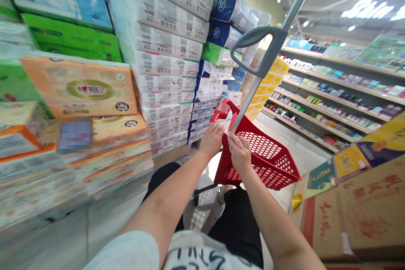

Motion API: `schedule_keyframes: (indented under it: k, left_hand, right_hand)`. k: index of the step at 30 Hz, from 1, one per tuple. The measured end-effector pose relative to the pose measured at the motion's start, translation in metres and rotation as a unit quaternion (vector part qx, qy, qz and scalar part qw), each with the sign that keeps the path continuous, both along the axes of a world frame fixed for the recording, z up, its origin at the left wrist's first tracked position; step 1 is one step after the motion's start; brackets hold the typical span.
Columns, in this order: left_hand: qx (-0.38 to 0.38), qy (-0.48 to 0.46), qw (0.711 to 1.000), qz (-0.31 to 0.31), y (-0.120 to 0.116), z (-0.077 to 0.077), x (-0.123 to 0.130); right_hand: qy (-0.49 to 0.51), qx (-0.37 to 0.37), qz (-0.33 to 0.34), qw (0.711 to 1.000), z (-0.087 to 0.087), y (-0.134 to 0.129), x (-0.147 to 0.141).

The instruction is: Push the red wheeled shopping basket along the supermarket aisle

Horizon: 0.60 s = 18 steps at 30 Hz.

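Note:
In front of my knees stands a red shopping basket trolley (268,162) with perforated walls, tilted in the view. My left hand (211,140) is closed on its near rim, just below a red basket handle (221,112). Beside it, my right hand (240,152) has its fingers curled at the same rim, close to the foot of a metal pole (249,101). The pole leads up to a grey loop handle (259,50), which neither hand touches. Through the holes I see no goods in the basket. A small whitish patch between the hands is too blurred to name.
Orange tissue packs (88,86) and tall stacks of white paper packs (167,42) rise on my left. Cardboard cartons (373,202) stand close on the right. Farther back are yellow packs (275,74) and shelves of small boxed goods (335,76). Tiled floor (104,228) lies below.

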State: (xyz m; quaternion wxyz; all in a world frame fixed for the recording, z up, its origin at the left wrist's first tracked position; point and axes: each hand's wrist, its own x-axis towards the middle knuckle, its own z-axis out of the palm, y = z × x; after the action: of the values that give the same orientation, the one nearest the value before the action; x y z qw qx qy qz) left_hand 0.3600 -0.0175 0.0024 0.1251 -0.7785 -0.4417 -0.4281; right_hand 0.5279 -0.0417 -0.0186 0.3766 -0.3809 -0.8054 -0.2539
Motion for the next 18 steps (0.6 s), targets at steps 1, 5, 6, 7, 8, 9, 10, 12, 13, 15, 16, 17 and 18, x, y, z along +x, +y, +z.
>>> schedule_keyframes:
  k: [1, 5, 6, 7, 8, 9, 10, 12, 13, 15, 16, 17, 18]
  left_hand:
    - [0.001, -0.001, 1.000, 0.001, 0.000, 0.000, 0.000]
    - [0.006, 0.008, 1.000, -0.003, 0.001, 0.001, -0.003]
    - [0.006, 0.009, 1.000, -0.004, 0.001, 0.001, -0.003]
    - [0.005, 0.010, 1.000, -0.005, 0.002, 0.001, -0.004]
    - [0.005, 0.010, 1.000, -0.004, 0.002, 0.002, -0.005]
    - [0.004, 0.009, 1.000, -0.004, 0.003, 0.002, -0.005]
    - [0.004, 0.009, 1.000, -0.003, 0.003, 0.002, -0.006]
    - [0.005, 0.009, 1.000, -0.001, 0.003, 0.003, -0.006]
    - [0.006, 0.009, 1.000, -0.001, 0.003, 0.003, -0.006]
    - [0.004, 0.009, 1.000, -0.002, 0.003, 0.004, -0.005]
    - [0.003, 0.010, 1.000, -0.003, 0.003, 0.004, -0.005]
    - [0.001, 0.012, 1.000, -0.004, 0.003, 0.004, -0.005]
    - [-0.001, 0.014, 1.000, -0.004, 0.003, 0.003, -0.006]
  right_hand:
    - [-0.003, -0.002, -0.001, 1.000, 0.003, 0.001, -0.001]
    - [-0.025, -0.018, -0.004, 1.000, 0.023, 0.003, -0.003]
    - [-0.024, -0.015, -0.008, 1.000, 0.030, 0.005, -0.003]
    - [-0.018, -0.009, -0.013, 1.000, 0.036, 0.006, -0.004]
    - [-0.009, -0.002, -0.018, 1.000, 0.041, 0.007, -0.004]
    - [0.000, 0.005, -0.020, 1.000, 0.045, 0.008, -0.005]
    - [0.004, 0.008, -0.019, 1.000, 0.047, 0.008, -0.006]
    - [-0.010, 0.000, -0.011, 1.000, 0.046, 0.008, -0.007]
    - [-0.023, -0.009, -0.007, 1.000, 0.045, 0.008, -0.008]
    - [-0.046, -0.019, -0.004, 0.999, 0.046, 0.009, -0.007]
    - [-0.048, -0.018, -0.008, 0.999, 0.049, 0.009, -0.007]
    - [-0.042, -0.011, -0.012, 0.999, 0.053, 0.010, -0.007]
    - [-0.032, 0.000, -0.015, 0.999, 0.058, 0.011, -0.006]
